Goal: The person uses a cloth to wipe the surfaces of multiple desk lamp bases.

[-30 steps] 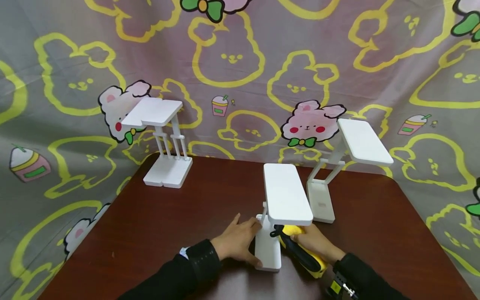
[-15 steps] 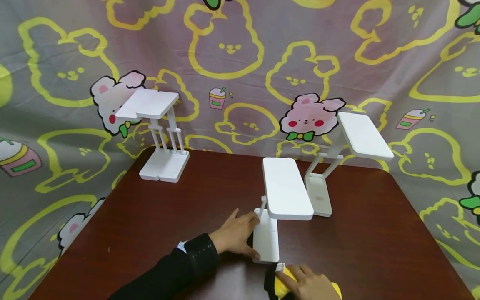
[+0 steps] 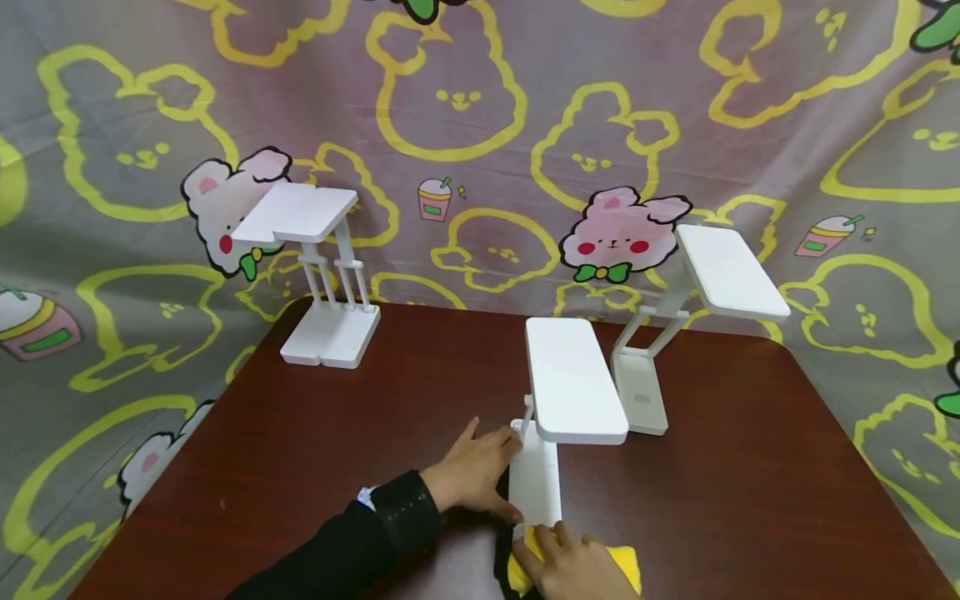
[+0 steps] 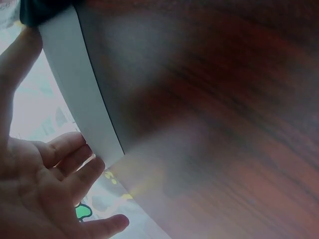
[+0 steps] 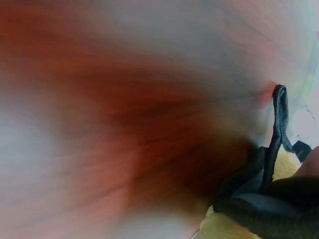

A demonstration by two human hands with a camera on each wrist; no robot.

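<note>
White stand (image 3: pixel 573 379) in front of the person is on the dark reddish-brown table (image 3: pixel 427 367), a little right of the middle, its flat top sitting above and to the right of its base (image 3: pixel 536 475). The left hand (image 3: pixel 476 471) rests along the base's left edge, its grip wide, thumb by the near corner and fingers toward the far one. Right at the near end of the base is a yellow cloth (image 3: pixel 624 562) with a black strap (image 5: pixel 281 109); the right hand (image 3: pixel 573 567) has its grip bent over this cloth, holding it. I can't tell whether cloth and base touch. Behind, a similar stand (image 3: pixel 731 271) is to the right, and two side by side (image 3: pixel 330 333) are at the far left, before a cartoon-printed curtain (image 3: pixel 480 50).
</note>
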